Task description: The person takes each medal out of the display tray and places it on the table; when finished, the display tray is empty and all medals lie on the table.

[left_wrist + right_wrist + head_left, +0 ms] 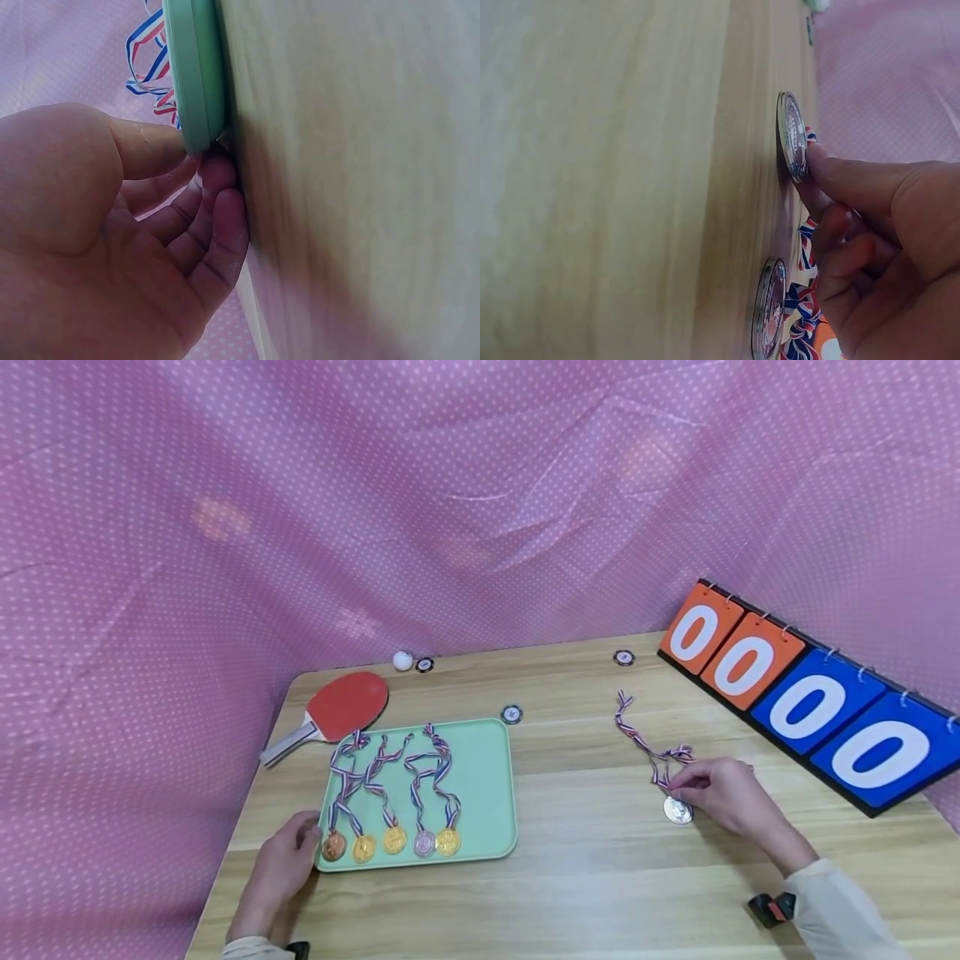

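Observation:
My left hand grips the near left corner of a green tray. In the left wrist view the thumb lies against the tray's rim, with curled fingers at its underside. Several medals lie in a row on the tray, a bronze medal leftmost, their striped ribbons stretched toward the back. On the right of the table my right hand pinches a silver medal at its ribbon end, the disc tilted just over the wood. A second medal rests beside it in the right wrist view, hidden by the hand in the head view.
A red table tennis bat lies behind the tray's left side, near a white ball. Poker chips lie farther back, one chip by the tray's corner. A flip scoreboard stands along the right edge. Pink dotted cloth surrounds the table.

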`<state>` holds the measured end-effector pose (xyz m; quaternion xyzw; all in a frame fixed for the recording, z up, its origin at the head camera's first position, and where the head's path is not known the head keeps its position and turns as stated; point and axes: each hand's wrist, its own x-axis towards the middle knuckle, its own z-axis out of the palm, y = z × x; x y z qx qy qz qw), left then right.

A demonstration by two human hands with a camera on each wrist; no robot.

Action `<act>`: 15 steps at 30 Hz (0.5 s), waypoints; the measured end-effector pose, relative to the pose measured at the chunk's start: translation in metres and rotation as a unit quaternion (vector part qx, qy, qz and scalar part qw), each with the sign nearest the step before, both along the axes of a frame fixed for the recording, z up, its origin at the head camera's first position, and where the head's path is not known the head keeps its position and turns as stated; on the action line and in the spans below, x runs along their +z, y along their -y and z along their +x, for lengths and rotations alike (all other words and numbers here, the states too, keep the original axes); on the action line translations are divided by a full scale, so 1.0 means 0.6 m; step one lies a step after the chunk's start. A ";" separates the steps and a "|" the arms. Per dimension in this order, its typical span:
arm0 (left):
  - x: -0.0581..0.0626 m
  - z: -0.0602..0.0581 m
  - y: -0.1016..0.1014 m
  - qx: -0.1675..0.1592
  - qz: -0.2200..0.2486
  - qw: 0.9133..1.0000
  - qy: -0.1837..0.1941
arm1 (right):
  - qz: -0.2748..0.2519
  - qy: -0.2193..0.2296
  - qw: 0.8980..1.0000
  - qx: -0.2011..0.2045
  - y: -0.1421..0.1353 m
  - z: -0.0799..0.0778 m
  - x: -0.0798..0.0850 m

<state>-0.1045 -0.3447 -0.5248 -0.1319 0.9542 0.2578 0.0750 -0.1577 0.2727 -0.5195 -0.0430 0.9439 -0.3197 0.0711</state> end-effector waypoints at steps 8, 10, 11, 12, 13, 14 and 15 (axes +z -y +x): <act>-0.001 0.001 0.003 0.012 0.004 1.000 0.024 | 0.011 -0.004 1.000 0.027 0.005 -0.001 -0.001; -0.002 0.000 0.004 0.013 0.004 1.000 0.027 | 0.008 -0.003 1.000 0.026 0.003 -0.001 0.007; -0.002 0.000 0.004 0.013 0.005 1.000 0.027 | 0.007 -0.006 1.000 0.025 0.001 -0.001 0.012; -0.003 -0.001 0.004 0.014 0.004 1.000 0.027 | 0.008 -0.011 1.000 0.023 -0.001 -0.001 0.019; -0.004 -0.001 0.004 0.013 0.003 1.000 0.024 | 0.008 -0.018 1.000 0.021 -0.003 -0.001 0.026; -0.004 -0.001 0.004 0.012 0.003 1.000 0.022 | 0.008 -0.028 0.999 0.018 -0.005 -0.001 0.034; -0.005 -0.001 0.004 0.012 0.004 1.000 0.019 | 0.006 -0.038 0.999 0.015 -0.005 -0.002 0.041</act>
